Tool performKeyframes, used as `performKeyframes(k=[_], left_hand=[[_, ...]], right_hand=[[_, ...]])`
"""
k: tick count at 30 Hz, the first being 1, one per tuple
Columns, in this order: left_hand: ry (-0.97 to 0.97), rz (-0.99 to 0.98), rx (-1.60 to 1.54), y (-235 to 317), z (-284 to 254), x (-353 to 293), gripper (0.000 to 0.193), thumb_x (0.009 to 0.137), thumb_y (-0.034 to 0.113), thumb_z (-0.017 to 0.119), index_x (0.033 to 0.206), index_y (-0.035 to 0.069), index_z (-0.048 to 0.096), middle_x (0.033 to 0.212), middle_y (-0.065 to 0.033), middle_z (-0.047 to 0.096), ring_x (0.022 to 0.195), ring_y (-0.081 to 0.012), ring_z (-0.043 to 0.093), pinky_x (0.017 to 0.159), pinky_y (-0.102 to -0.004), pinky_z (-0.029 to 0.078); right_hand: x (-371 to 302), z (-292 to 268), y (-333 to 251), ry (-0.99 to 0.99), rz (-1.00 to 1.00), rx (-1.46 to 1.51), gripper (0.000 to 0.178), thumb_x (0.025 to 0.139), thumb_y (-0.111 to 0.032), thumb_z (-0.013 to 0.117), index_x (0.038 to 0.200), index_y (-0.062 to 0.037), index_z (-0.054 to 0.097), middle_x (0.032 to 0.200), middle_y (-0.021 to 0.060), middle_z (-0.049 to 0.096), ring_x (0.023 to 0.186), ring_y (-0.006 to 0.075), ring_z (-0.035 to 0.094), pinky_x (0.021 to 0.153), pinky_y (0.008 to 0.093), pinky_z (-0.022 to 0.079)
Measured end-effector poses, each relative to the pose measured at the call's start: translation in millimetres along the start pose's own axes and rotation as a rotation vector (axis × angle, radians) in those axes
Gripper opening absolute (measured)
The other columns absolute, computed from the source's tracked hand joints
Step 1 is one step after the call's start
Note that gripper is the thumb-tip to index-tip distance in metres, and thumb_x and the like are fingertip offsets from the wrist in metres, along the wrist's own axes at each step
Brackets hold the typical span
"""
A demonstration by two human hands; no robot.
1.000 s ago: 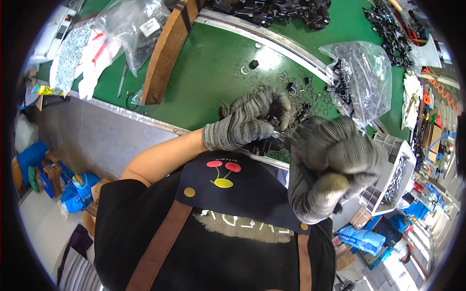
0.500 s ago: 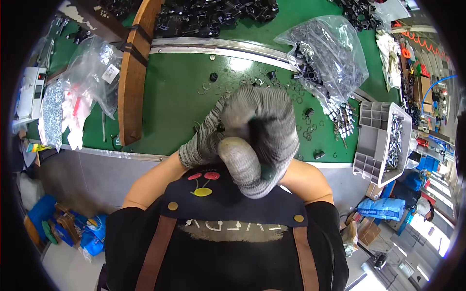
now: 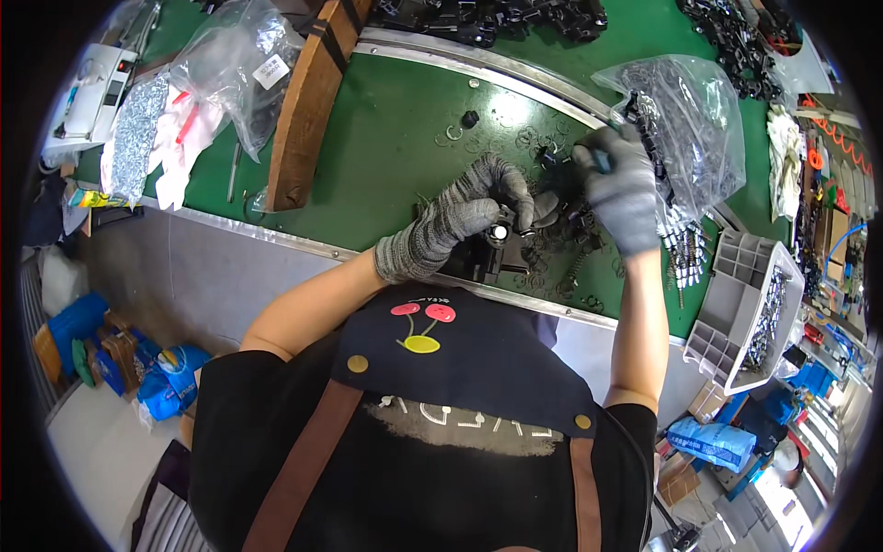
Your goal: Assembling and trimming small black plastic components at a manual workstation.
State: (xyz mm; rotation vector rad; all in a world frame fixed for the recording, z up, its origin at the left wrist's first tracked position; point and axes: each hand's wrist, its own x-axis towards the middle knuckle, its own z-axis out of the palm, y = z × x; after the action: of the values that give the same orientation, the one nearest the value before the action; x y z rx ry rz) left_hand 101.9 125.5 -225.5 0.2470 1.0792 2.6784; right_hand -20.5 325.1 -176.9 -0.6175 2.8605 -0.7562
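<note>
My left hand [image 3: 460, 216], in a grey knit glove, is closed around a black plastic or metal part [image 3: 487, 260] near the table's front edge. A bright round end shows on that part, and its upper portion is hidden by the fingers. To the right, my gloved right hand [image 3: 622, 189] is over the table beside a clear plastic bag [image 3: 692, 129] of dark small parts. Its fingers are curled in, and whatever they may hold is hidden. Thin rings [image 3: 527, 136] and small black pieces lie scattered around both hands.
A wooden board [image 3: 308, 115] stands on the green table [image 3: 395, 120] at left. Beyond a metal rail [image 3: 478, 63] lie heaped black parts [image 3: 497, 20]. A grey divided bin [image 3: 736, 304] with metal pieces sits at right, beside silver rods [image 3: 685, 253].
My hands were together in front of my chest; now they are apart. The right has gone out to the right toward the bag, and the left shows the black part. The whole view has shifted.
</note>
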Motion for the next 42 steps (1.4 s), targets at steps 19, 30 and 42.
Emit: performKeyframes(k=[19, 30, 42], left_hand=[[-0.036, -0.020, 0.079, 8, 4, -4, 0.058, 0.083, 0.042, 0.077, 0.122, 0.009, 0.050, 0.117, -0.0045, 0.055, 0.111, -0.0164, 0.054, 0.102, -0.0343, 0.042], [0.074, -0.011, 0.217, 6, 12, -8, 0.037, 0.087, 0.012, 0.062, 0.120, 0.006, 0.048, 0.109, -0.0019, 0.055, 0.103, -0.0128, 0.053, 0.097, -0.0296, 0.043], [-0.022, 0.048, 0.250, 2, 6, -13, 0.029, 0.090, 0.012, 0.061, 0.114, 0.009, 0.045, 0.113, -0.0032, 0.053, 0.104, -0.0129, 0.050, 0.099, -0.0319, 0.043]], right_hand=[[-65, -12, -83, 0.345, -0.338, 1.207, 0.045, 0.085, 0.006, 0.068, 0.124, -0.0113, 0.054, 0.102, 0.0094, 0.055, 0.077, 0.0150, 0.056, 0.066, 0.0262, 0.050], [-67, 23, -110, 0.581, -0.609, 1.217, 0.046, 0.079, 0.009, 0.072, 0.111, -0.0191, 0.057, 0.102, 0.0098, 0.053, 0.074, 0.0181, 0.055, 0.066, 0.0270, 0.055], [-81, 4, -89, 0.392, -0.157, 1.021, 0.051, 0.081, 0.008, 0.067, 0.125, -0.0112, 0.052, 0.096, 0.0036, 0.053, 0.078, 0.0124, 0.052, 0.068, 0.0232, 0.045]])
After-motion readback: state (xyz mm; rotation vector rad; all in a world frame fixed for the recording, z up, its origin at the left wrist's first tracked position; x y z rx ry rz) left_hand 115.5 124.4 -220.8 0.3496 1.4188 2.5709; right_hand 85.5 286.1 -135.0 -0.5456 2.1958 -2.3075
